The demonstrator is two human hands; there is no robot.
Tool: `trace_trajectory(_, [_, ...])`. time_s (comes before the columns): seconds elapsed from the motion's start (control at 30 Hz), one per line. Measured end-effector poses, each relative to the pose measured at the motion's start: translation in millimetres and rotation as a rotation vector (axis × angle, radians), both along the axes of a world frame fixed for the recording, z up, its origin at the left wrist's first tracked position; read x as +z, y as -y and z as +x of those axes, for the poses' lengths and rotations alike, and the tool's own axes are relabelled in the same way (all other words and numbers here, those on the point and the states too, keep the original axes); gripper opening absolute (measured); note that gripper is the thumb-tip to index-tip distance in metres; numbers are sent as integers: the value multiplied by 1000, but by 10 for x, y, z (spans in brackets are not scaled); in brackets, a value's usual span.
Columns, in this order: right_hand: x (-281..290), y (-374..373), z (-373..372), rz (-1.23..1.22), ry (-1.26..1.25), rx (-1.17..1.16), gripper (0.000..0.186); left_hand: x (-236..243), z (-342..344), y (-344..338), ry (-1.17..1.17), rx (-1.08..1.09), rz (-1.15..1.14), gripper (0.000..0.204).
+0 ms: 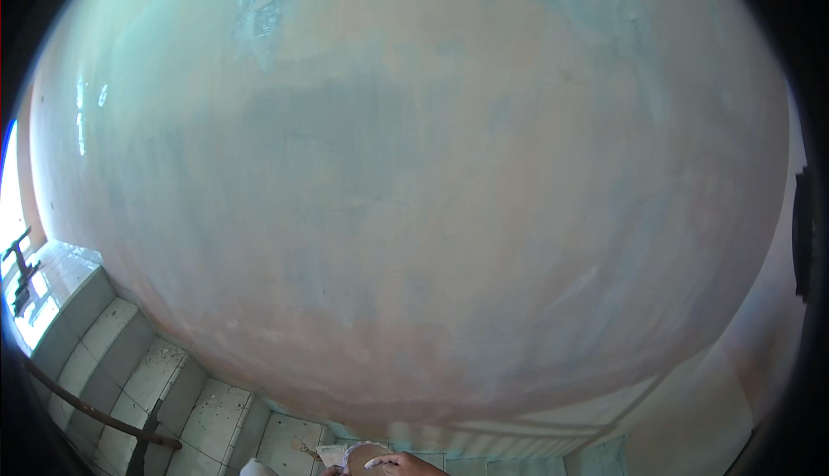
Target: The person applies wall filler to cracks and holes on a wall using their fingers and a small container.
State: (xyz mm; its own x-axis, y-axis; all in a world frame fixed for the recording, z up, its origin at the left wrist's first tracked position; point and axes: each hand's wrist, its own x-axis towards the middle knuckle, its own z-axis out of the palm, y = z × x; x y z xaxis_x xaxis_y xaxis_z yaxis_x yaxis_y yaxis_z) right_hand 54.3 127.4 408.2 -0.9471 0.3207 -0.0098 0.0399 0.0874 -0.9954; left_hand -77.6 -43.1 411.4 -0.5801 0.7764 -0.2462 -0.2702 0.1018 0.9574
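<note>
At the bottom edge is a round brown container with a pale, smeared rim. My left hand shows only a few fingertips, curled at the container's left side. My right hand is over the container's right part, fingers curled, with white at the fingertips; whether this is paste or a held thing I cannot make out. A small flat pale object lies just left of the container, partly hidden behind it.
A large wall with patchy pink and grey coating fills the view. Tiled steps climb leftward to a landing beside a bright opening. A brown railing crosses the steps. A pale slanted surface is at right.
</note>
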Motion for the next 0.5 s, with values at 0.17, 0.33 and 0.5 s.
trace_trajectory(0.17, [407,63,267,-645,69,-30,29,90,123,12,132,165,98,18])
trace_trajectory(0.33, [575,139,343,-740,93,-151,34,93,17,84,146,66,-35,19])
trace_trajectory(0.5, [601,133,238,-932,-54,-278,17,-30,-183,36,149,72,-37,14])
